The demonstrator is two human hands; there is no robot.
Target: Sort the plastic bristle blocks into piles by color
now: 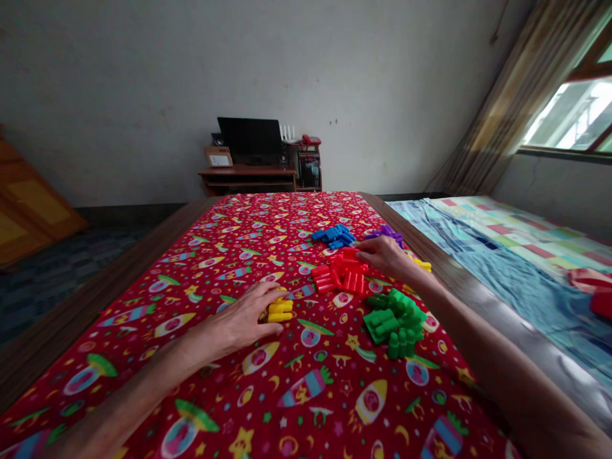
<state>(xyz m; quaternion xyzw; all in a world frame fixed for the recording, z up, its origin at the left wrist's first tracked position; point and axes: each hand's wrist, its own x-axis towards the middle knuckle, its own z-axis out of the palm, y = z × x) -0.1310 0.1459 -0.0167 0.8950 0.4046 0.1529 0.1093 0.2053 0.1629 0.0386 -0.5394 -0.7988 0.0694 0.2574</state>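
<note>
My left hand (241, 322) rests on the red rocket-print cloth (268, 395), fingers curled round a few yellow blocks (280, 310). My right hand (386, 255) reaches over a pile of red blocks (340, 274) and its fingertips pinch one of them at the pile's top. A heap of green blocks (394, 320) lies just below my right forearm. Blue blocks (334, 235) and purple blocks (388, 234) sit farther back. A further yellow block (422, 264) shows beside my right wrist.
The cloth covers a long wooden table (71, 312). A bed with a patchwork sheet (507, 255) runs along the right. At the far wall stands a desk (253, 178) with a dark monitor (249, 137). A curtained window (574, 115) is at the upper right.
</note>
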